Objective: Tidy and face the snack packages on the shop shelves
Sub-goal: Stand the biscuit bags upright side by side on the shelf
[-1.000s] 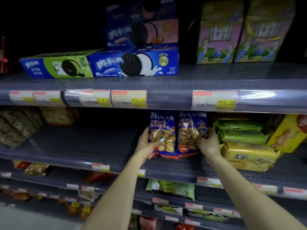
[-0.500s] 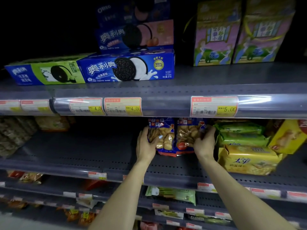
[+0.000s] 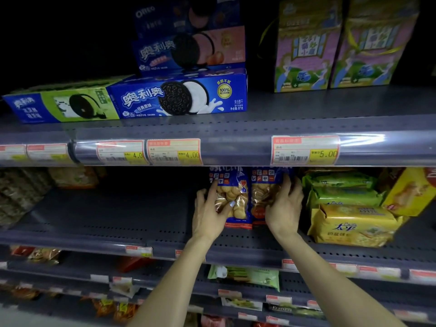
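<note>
2 biscuit bags [image 3: 252, 197] stand side by side on the middle shelf [image 3: 146, 223], below the price rail [image 3: 236, 149]. The left hand [image 3: 208, 213] lies against the bags' left side, the right hand [image 3: 284, 208] against their right. Right of the bags, stacked cracker packs [image 3: 349, 208] sit on the same shelf. Above the bags, cookie boxes [image 3: 179, 95] lie stacked on the upper shelf [image 3: 330, 107], with 2 tall cartons [image 3: 342, 48] to their right.
</note>
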